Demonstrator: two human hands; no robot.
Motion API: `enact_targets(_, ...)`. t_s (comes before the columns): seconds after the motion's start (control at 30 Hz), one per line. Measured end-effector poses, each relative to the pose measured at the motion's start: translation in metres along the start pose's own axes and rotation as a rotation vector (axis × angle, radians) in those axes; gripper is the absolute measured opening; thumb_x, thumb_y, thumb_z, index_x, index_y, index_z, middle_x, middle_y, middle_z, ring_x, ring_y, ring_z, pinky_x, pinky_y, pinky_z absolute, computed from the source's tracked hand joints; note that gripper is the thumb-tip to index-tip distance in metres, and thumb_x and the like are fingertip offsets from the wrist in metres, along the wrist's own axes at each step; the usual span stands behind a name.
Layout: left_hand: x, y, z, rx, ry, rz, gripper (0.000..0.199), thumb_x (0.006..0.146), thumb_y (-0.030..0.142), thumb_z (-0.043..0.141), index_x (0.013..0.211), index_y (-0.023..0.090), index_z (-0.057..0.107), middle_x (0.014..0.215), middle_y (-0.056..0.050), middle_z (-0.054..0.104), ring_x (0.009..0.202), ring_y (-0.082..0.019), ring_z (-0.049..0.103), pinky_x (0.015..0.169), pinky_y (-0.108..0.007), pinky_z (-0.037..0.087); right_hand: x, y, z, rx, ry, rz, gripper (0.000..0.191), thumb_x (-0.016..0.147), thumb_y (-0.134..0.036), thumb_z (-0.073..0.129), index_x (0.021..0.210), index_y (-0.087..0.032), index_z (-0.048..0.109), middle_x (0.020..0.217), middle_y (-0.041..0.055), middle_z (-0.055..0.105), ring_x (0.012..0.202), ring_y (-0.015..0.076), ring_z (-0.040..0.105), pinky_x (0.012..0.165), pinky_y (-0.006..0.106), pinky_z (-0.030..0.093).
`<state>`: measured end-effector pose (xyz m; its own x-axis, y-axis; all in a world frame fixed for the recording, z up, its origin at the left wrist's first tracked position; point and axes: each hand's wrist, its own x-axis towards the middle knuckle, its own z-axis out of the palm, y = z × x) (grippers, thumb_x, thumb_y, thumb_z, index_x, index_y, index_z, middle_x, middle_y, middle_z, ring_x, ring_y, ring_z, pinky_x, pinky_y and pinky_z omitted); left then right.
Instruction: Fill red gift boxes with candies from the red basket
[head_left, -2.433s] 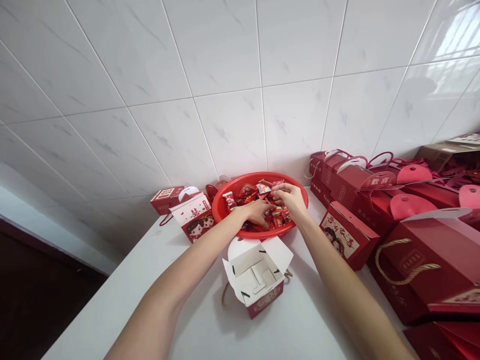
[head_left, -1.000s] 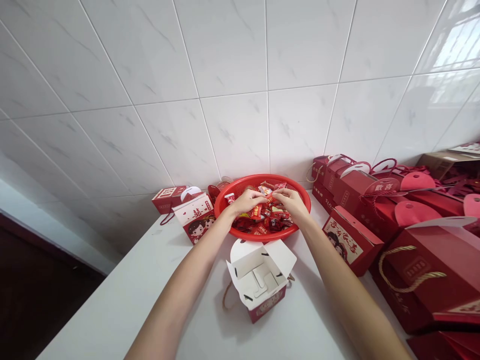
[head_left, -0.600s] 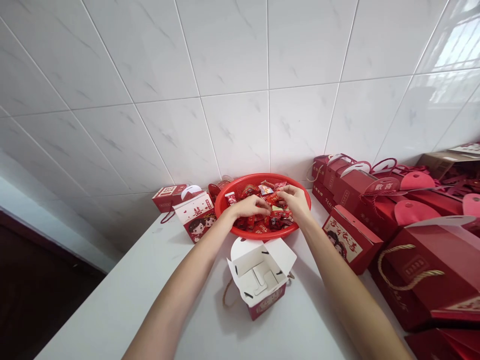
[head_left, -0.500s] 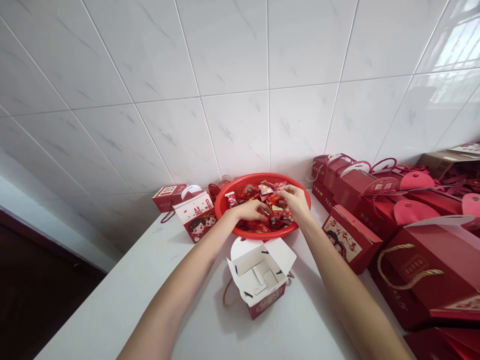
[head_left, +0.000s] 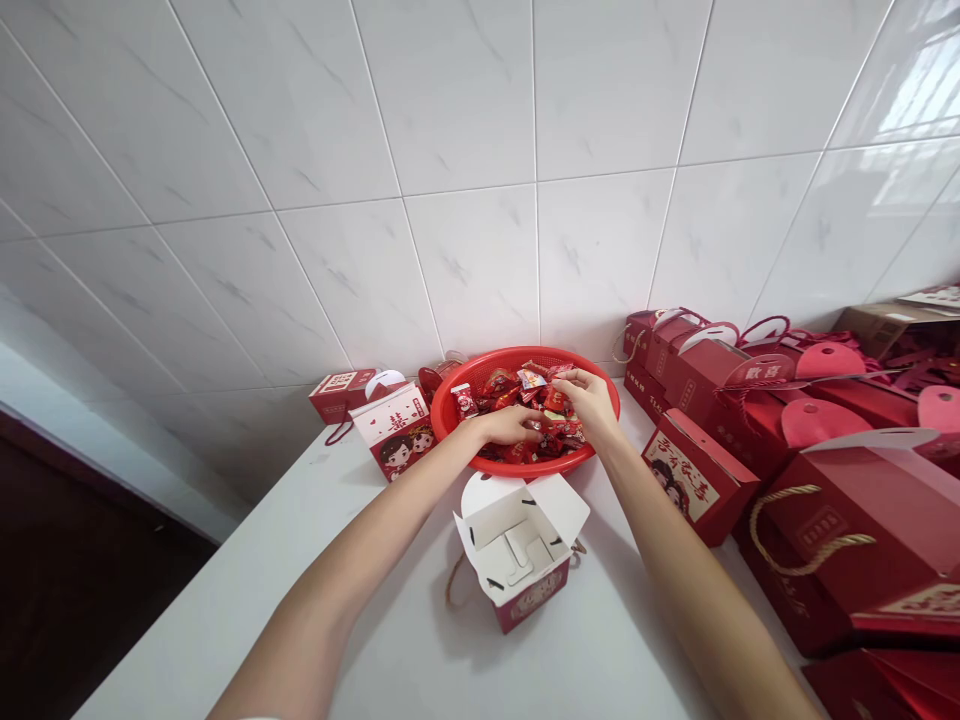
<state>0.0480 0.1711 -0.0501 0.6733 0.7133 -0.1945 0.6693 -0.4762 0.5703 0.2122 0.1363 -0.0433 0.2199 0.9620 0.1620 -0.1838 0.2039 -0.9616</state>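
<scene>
Both hands reach into an oval red plastic basket (head_left: 442, 425) of wrapped candies (head_left: 504, 383). Over the basket's middle, my left hand (head_left: 514, 425) has its fingers curled down on a red-and-white wrapped candy, partly hidden by the fingers. At the right side of the basket, my right hand (head_left: 583, 392) is closed in a pinch among the candies; what its fingertips hold is hidden. Between my forearms stands a small dark-red carton (head_left: 536, 600), its white flaps spread and its bare white inside showing. A twine handle (head_left: 451, 582) hangs at its left side.
Left of the basket, a printed gift box (head_left: 397, 445) stands before another red box (head_left: 337, 395). Many red gift boxes (head_left: 832, 520) crowd the right side, some with rope handles. A white tiled wall (head_left: 472, 260) rises behind the white table (head_left: 300, 560).
My left hand has shifted slightly to the right among the candies, its fingers curling in. My right hand stays nearly in place. The view has moved slightly.
</scene>
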Motion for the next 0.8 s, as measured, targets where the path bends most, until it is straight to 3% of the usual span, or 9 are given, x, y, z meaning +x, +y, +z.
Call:
enact_targets(0.1, -0.002, 0.007, 0.001, 0.067, -0.045, 0.004, 0.043, 0.079, 0.027, 0.071, 0.122, 0.021, 0.07, 0.112, -0.007, 0.073, 0.102, -0.026, 0.066, 0.087, -0.029, 0.047, 0.001, 0.003, -0.001, -0.001, -0.006, -0.025, 0.021, 0.055, -0.034, 0.071, 0.064, -0.019, 0.059, 0.067, 0.0007, 0.062, 0.06, 0.0132, 0.053, 0.055, 0.026, 0.041)
enact_targets(0.2, -0.003, 0.011, 0.001, 0.056, -0.06, 0.031, 0.034, 0.078, 0.023, 0.071, 0.111, 0.017, 0.074, 0.094, -0.007, 0.074, 0.086, -0.024, 0.067, 0.077, -0.028, 0.048, 0.001, 0.004, -0.001, -0.012, -0.004, -0.034, 0.021, 0.057, -0.036, 0.071, 0.065, -0.019, 0.06, 0.068, 0.001, 0.063, 0.06, 0.0138, 0.053, 0.056, 0.027, 0.041)
enact_targets(0.3, -0.003, 0.007, -0.002, -0.052, 0.043, 0.056, 0.031, 0.078, 0.026, 0.071, 0.108, 0.016, 0.074, 0.092, -0.006, 0.073, 0.08, -0.021, 0.065, 0.074, -0.028, 0.047, 0.001, 0.003, -0.001, -0.02, -0.012, -0.041, 0.019, 0.058, -0.036, 0.068, 0.064, -0.019, 0.063, 0.067, 0.0017, 0.063, 0.064, 0.0152, 0.055, 0.061, 0.028, 0.043)
enact_targets(0.4, -0.003, 0.0, -0.007, -0.252, 0.196, 0.036, 0.044, 0.079, 0.037, 0.071, 0.115, 0.012, 0.069, 0.097, -0.008, 0.072, 0.078, -0.02, 0.063, 0.07, -0.029, 0.047, 0.002, 0.002, -0.001, -0.023, -0.024, -0.046, 0.017, 0.058, -0.036, 0.067, 0.063, -0.019, 0.063, 0.068, 0.0024, 0.064, 0.069, 0.0168, 0.057, 0.066, 0.029, 0.044)
enact_targets(0.47, -0.004, -0.003, -0.011, -0.363, 0.279, 0.052, 0.047, 0.076, 0.044, 0.074, 0.109, 0.011, 0.07, 0.097, -0.008, 0.071, 0.08, -0.02, 0.062, 0.071, -0.03, 0.047, 0.002, 0.002, -0.001, -0.021, -0.031, -0.045, 0.017, 0.058, -0.036, 0.067, 0.062, -0.02, 0.064, 0.071, 0.0027, 0.065, 0.073, 0.0178, 0.058, 0.069, 0.03, 0.045)
enact_targets(0.63, -0.007, 0.001, -0.015, -0.524, 0.322, 0.104, 0.042, 0.072, 0.048, 0.076, 0.094, 0.012, 0.073, 0.085, -0.003, 0.068, 0.078, -0.018, 0.058, 0.076, -0.031, 0.046, 0.002, 0.001, -0.002, 0.0, -0.079, -0.007, 0.02, 0.054, -0.037, 0.071, 0.06, -0.02, 0.064, 0.073, 0.002, 0.066, 0.079, 0.0179, 0.059, 0.073, 0.029, 0.047)
enact_targets(0.8, -0.009, 0.007, -0.016, -0.542, 0.394, 0.022, 0.029, 0.075, 0.036, 0.074, 0.093, 0.013, 0.075, 0.069, 0.001, 0.063, 0.077, -0.017, 0.057, 0.073, -0.028, 0.044, 0.0, 0.002, -0.002, 0.011, -0.156, 0.086, 0.026, 0.053, -0.04, 0.075, 0.067, -0.02, 0.065, 0.076, 0.0029, 0.067, 0.073, 0.0185, 0.06, 0.058, 0.028, 0.048)
